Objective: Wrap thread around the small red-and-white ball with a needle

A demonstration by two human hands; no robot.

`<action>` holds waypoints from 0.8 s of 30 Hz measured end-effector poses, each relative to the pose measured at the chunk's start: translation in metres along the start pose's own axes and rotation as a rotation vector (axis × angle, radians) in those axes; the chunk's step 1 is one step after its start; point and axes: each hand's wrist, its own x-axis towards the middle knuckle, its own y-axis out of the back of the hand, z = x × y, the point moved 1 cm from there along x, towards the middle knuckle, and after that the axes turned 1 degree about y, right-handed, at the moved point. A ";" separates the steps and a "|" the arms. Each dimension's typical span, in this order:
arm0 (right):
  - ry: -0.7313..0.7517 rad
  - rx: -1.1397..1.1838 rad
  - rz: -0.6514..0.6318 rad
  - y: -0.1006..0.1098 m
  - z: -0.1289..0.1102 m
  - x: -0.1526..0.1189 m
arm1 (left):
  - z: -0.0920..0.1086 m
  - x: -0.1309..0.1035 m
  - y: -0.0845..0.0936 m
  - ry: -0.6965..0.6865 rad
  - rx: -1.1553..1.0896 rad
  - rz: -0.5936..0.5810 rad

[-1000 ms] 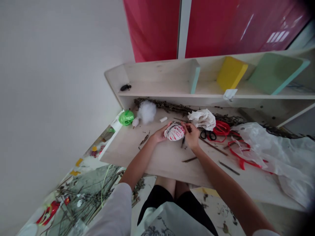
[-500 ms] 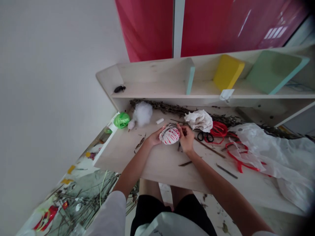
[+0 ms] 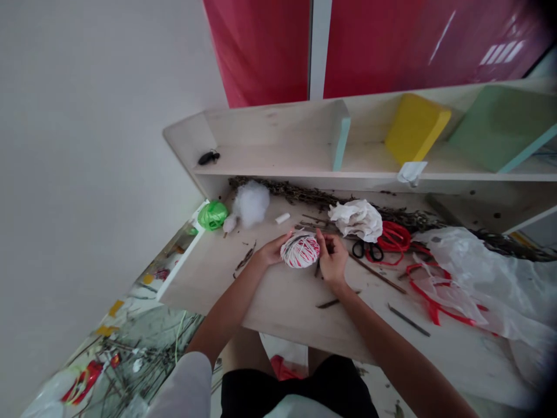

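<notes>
While the left hand (image 3: 273,251) cups one side of the red-and-white string-wrapped ball (image 3: 300,251) in curled fingers, the right hand (image 3: 333,259) brings bent fingertips to its other side, any pinched strand too small to tell. The ball is between the front and back edges of the desk (image 3: 278,302); black-handled scissors (image 3: 374,252) lie rightward, beside red ribbon (image 3: 395,237)

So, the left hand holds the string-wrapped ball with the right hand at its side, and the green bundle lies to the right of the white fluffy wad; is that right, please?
Not quite: the head view shows the green bundle to the left of the white fluffy wad. The left hand does hold the string-wrapped ball, with the right hand at its side.
</notes>
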 end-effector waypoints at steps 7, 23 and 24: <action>-0.027 0.051 0.009 -0.004 -0.003 -0.003 | 0.003 -0.005 -0.005 0.052 0.044 0.241; -0.076 0.057 0.038 -0.010 -0.004 0.001 | -0.004 0.002 0.006 0.048 -0.080 0.046; -0.064 0.041 0.040 -0.009 -0.004 0.001 | -0.004 0.003 0.007 0.051 -0.106 0.043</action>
